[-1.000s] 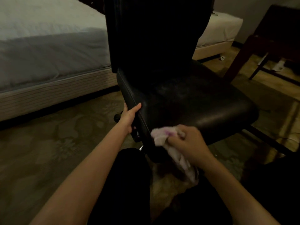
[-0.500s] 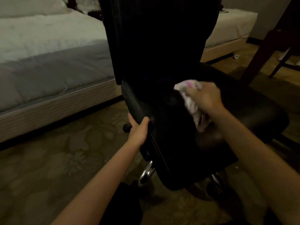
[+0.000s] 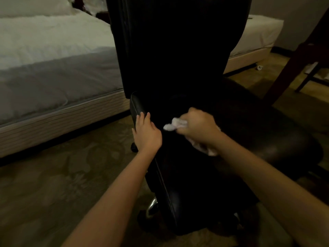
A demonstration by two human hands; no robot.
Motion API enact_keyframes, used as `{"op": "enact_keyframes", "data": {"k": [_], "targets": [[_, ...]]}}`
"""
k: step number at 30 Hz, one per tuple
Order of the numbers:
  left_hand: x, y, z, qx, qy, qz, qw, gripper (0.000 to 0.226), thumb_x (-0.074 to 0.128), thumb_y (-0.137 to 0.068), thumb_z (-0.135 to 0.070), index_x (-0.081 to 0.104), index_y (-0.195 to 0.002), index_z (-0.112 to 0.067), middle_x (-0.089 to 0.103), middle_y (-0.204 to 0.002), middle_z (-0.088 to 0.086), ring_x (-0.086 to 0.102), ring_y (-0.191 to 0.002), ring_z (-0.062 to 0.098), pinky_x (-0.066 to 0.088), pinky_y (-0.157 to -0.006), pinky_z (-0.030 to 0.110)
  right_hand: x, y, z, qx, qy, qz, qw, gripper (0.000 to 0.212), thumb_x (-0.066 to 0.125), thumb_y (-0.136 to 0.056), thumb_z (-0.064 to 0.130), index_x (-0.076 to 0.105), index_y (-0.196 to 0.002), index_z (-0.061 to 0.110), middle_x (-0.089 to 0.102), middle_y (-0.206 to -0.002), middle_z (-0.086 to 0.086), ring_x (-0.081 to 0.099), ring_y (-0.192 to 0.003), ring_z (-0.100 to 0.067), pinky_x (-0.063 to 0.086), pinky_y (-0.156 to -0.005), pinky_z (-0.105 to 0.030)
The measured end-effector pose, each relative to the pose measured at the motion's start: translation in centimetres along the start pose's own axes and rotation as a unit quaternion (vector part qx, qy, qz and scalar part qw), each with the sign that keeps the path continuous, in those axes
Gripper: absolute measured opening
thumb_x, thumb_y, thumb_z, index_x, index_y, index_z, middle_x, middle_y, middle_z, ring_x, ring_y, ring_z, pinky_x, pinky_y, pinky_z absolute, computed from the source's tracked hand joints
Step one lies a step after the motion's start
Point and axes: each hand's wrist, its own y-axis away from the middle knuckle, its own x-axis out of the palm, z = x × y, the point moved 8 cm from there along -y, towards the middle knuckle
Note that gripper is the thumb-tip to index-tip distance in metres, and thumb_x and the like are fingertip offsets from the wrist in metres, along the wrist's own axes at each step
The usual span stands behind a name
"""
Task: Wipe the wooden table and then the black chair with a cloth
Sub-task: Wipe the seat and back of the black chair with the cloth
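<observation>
The black chair fills the middle of the view, its tall backrest rising dark behind the leather seat. My right hand holds a bunched white cloth against the rear left part of the seat, with a loose end of the cloth trailing out under my wrist. My left hand grips the seat's left edge just beside it, fingers over the rim. The wooden table shows only as a dark leg and frame at the far right.
A bed with white and grey bedding runs along the left, close to the chair. A second bed stands behind the backrest on the right. Patterned carpet covers the floor. The chair's chrome base shows under the seat.
My right hand has swept the cloth from the seat's front edge up to the rear, then left toward my other hand. My left hand has slid further back along the seat's edge.
</observation>
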Motion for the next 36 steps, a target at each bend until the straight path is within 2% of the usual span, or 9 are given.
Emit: {"op": "enact_keyframes", "data": {"k": [3, 6, 9, 11, 13, 18, 25, 33, 36], "targets": [[-0.2, -0.2, -0.2, -0.001, -0.011, -0.001, 1.0, 0.045, 0.029, -0.1, -0.014, 0.031, -0.144, -0.018, 0.018, -0.155, -0.001, 0.006, -0.144, 0.013, 0.009, -0.117, 0.042, 0.3, 3.5, 0.9, -0.059, -0.094, 0.147, 0.983, 0.025, 0.063, -0.079, 0.048, 0.064, -0.07, 0.025, 0.06, -0.07, 0.003, 0.061, -0.073, -0.015, 0.042, -0.06, -0.031], [-0.5, -0.4, -0.6, -0.002, -0.055, 0.007, 0.998, 0.045, 0.034, -0.097, -0.015, 0.035, -0.142, -0.017, 0.025, -0.153, 0.003, 0.014, -0.142, 0.019, 0.022, -0.113, 0.044, -1.4, 3.8, -0.7, -0.075, -0.198, 0.235, 0.949, 0.019, 0.066, -0.082, 0.04, 0.072, -0.092, 0.026, 0.071, -0.085, 0.003, 0.065, -0.082, -0.008, 0.049, -0.072, -0.027], [-0.9, -1.4, -1.6, 0.003, -0.136, -0.01, 0.991, 0.037, 0.041, -0.093, -0.019, 0.041, -0.13, -0.014, 0.037, -0.137, 0.011, 0.03, -0.127, 0.03, 0.032, -0.1, 0.046, -4.9, 0.0, -5.5, 0.0, -0.34, 0.081, 0.937, 0.017, 0.065, -0.086, 0.021, 0.063, -0.103, 0.02, 0.06, -0.085, 0.011, 0.057, -0.072, 0.01, 0.041, -0.059, -0.002], [-1.0, -2.4, -2.3, -0.003, -0.175, -0.037, 0.984, 0.035, 0.044, -0.091, -0.019, 0.042, -0.125, -0.013, 0.04, -0.129, 0.014, 0.034, -0.119, 0.032, 0.032, -0.095, 0.045, -5.3, -3.2, -8.8, 0.018, -0.327, 0.013, 0.945, 0.013, 0.063, -0.087, 0.026, 0.064, -0.093, 0.014, 0.059, -0.082, 0.003, 0.057, -0.074, 0.003, 0.039, -0.059, -0.005], [-0.8, -3.1, -2.5, -0.015, -0.195, -0.062, 0.979, 0.033, 0.044, -0.09, -0.02, 0.042, -0.122, -0.012, 0.042, -0.124, 0.014, 0.035, -0.115, 0.031, 0.033, -0.092, 0.044, -3.9, -6.8, -11.1, 0.031, -0.265, 0.004, 0.964, 0.042, 0.06, -0.086, 0.044, 0.066, -0.096, 0.003, 0.065, -0.092, -0.012, 0.06, -0.089, -0.019, 0.041, -0.067, -0.02], [-0.4, -3.5, -1.9, 0.001, -0.161, -0.148, 0.976, 0.023, 0.048, -0.09, -0.018, 0.046, -0.109, -0.005, 0.046, -0.116, 0.016, 0.043, -0.105, 0.032, 0.038, -0.087, 0.043, -0.2, -15.4, -13.1, 0.056, -0.072, 0.001, 0.996, 0.056, 0.046, -0.092, 0.052, 0.055, -0.119, 0.004, 0.053, -0.118, -0.021, 0.05, -0.106, -0.037, 0.04, -0.085, -0.047], [-0.7, -3.9, -1.0, 0.025, -0.066, -0.24, 0.968, 0.016, 0.052, -0.086, -0.004, 0.044, -0.1, -0.001, 0.044, -0.119, 0.022, 0.045, -0.1, 0.034, 0.041, -0.085, 0.045, 2.0, -16.5, -1.2, -0.032, 0.031, -0.036, 0.998, 0.035, 0.045, -0.094, 0.04, 0.062, -0.112, 0.015, 0.05, -0.117, -0.012, 0.053, -0.102, -0.031, 0.038, -0.071, -0.033], [-2.0, -3.5, -0.6, -0.048, 0.032, -0.209, 0.976, 0.035, 0.046, -0.074, 0.013, 0.04, -0.104, -0.005, 0.04, -0.116, 0.016, 0.042, -0.098, 0.03, 0.034, -0.084, 0.034, 2.2, -9.0, 1.0, -0.036, -0.134, 0.025, 0.99, 0.033, 0.055, -0.086, 0.051, 0.061, -0.077, 0.019, 0.059, -0.082, -0.001, 0.059, -0.08, -0.022, 0.04, -0.062, -0.029], [-2.7, -2.9, -1.7, -0.011, 0.078, -0.193, 0.978, 0.033, 0.046, -0.081, 0.006, 0.042, -0.113, -0.001, 0.043, -0.118, 0.016, 0.043, -0.103, 0.029, 0.037, -0.089, 0.037, 1.3, -5.8, 1.5, -0.023, -0.164, 0.004, 0.986, 0.038, 0.049, -0.09, 0.051, 0.055, -0.07, 0.019, 0.054, -0.076, -0.001, 0.058, -0.076, -0.023, 0.037, -0.058, -0.03]]}}
